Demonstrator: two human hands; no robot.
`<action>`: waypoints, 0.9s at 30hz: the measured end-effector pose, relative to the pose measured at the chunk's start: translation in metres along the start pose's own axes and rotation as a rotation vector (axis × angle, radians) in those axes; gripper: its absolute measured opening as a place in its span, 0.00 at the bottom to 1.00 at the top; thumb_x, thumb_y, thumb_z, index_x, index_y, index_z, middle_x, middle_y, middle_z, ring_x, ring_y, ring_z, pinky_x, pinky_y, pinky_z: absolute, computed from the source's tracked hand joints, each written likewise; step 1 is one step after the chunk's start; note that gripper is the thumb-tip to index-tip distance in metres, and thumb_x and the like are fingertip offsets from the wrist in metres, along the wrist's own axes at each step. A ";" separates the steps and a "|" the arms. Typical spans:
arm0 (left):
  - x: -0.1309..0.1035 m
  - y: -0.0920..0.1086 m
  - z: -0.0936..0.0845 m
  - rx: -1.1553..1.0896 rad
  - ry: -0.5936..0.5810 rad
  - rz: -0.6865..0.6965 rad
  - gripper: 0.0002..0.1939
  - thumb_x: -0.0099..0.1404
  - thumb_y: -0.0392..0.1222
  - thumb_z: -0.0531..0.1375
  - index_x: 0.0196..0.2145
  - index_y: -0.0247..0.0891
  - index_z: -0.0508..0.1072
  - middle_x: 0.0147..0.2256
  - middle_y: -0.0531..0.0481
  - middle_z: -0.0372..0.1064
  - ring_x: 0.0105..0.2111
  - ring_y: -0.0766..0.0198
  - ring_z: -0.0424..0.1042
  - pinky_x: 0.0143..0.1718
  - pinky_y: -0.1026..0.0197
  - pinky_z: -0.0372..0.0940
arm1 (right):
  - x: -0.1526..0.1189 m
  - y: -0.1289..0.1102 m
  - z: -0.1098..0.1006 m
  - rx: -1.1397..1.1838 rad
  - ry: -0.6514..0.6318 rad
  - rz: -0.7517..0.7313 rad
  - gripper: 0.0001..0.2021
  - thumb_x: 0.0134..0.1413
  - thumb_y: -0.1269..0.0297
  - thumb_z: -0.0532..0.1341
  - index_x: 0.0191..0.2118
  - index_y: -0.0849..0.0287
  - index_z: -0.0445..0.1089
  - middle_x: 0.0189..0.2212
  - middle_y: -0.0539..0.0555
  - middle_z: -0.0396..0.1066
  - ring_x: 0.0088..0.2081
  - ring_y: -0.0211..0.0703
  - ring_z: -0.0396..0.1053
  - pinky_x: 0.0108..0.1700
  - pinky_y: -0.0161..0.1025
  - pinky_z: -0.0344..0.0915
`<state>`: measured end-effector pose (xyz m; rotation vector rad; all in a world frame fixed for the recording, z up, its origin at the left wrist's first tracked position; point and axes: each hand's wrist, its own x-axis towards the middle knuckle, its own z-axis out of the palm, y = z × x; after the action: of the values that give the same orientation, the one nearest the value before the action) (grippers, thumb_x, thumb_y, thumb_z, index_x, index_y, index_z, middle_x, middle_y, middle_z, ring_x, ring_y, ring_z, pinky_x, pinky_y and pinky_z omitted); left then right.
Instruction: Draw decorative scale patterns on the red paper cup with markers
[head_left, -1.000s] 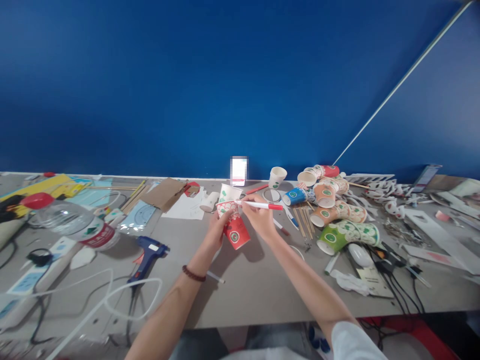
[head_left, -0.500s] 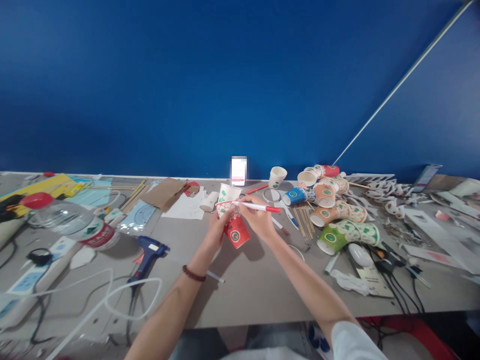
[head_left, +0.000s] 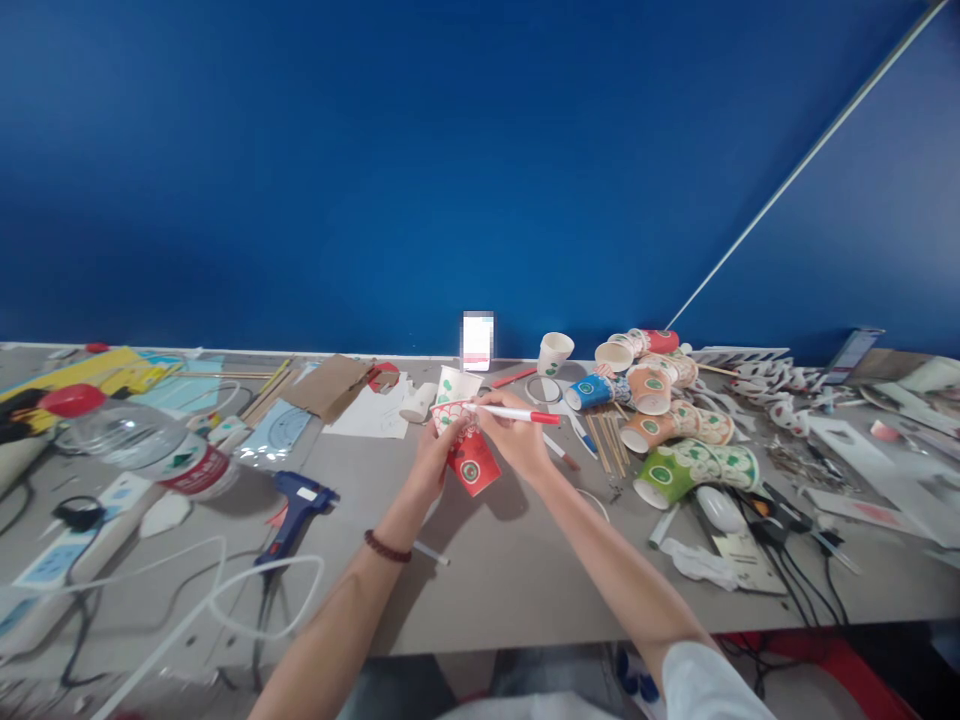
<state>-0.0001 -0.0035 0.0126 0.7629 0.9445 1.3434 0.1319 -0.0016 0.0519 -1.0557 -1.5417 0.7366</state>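
Two paper cups joined at their narrow middle, a white one with green marks [head_left: 459, 384] above and a red patterned one [head_left: 475, 468] below, are tilted over the table. My left hand [head_left: 437, 450] is wrapped round their left side near the joint. My right hand [head_left: 517, 440] grips a white marker with a red end [head_left: 517, 412], its tip at the cups near the joint. Behind them a phone [head_left: 478, 342] stands against the blue wall. A small white cup [head_left: 418, 403] lies just left of the held cups.
Joined cups in green [head_left: 664, 478], orange and blue lie at the right, beside wooden sticks [head_left: 607, 445] and a white cup [head_left: 555, 353]. On the left are a blue glue gun [head_left: 298, 515], a water bottle [head_left: 169, 450], a power strip [head_left: 82, 560] and cardboard [head_left: 330, 388].
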 end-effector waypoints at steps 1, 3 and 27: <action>0.000 0.000 0.000 0.004 -0.003 0.001 0.23 0.51 0.48 0.67 0.43 0.35 0.73 0.37 0.44 0.76 0.37 0.56 0.75 0.37 0.60 0.67 | 0.000 0.000 0.000 -0.002 0.003 0.001 0.06 0.52 0.61 0.58 0.34 0.55 0.70 0.36 0.53 0.74 0.39 0.45 0.72 0.41 0.41 0.69; -0.001 0.000 0.000 0.012 -0.001 -0.006 0.22 0.51 0.48 0.67 0.42 0.35 0.73 0.37 0.44 0.75 0.36 0.56 0.75 0.36 0.61 0.67 | 0.000 0.000 0.000 -0.008 0.018 0.002 0.06 0.52 0.61 0.58 0.35 0.56 0.70 0.36 0.53 0.74 0.38 0.44 0.72 0.41 0.41 0.69; -0.002 0.003 0.003 0.016 0.024 0.013 0.22 0.50 0.47 0.68 0.41 0.34 0.72 0.36 0.44 0.75 0.35 0.58 0.74 0.36 0.61 0.66 | -0.001 0.000 0.001 0.009 0.008 0.001 0.05 0.52 0.63 0.59 0.34 0.56 0.70 0.36 0.53 0.74 0.39 0.44 0.72 0.41 0.40 0.68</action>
<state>0.0010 -0.0046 0.0163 0.7676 0.9714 1.3603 0.1311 -0.0023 0.0513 -1.0523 -1.5298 0.7386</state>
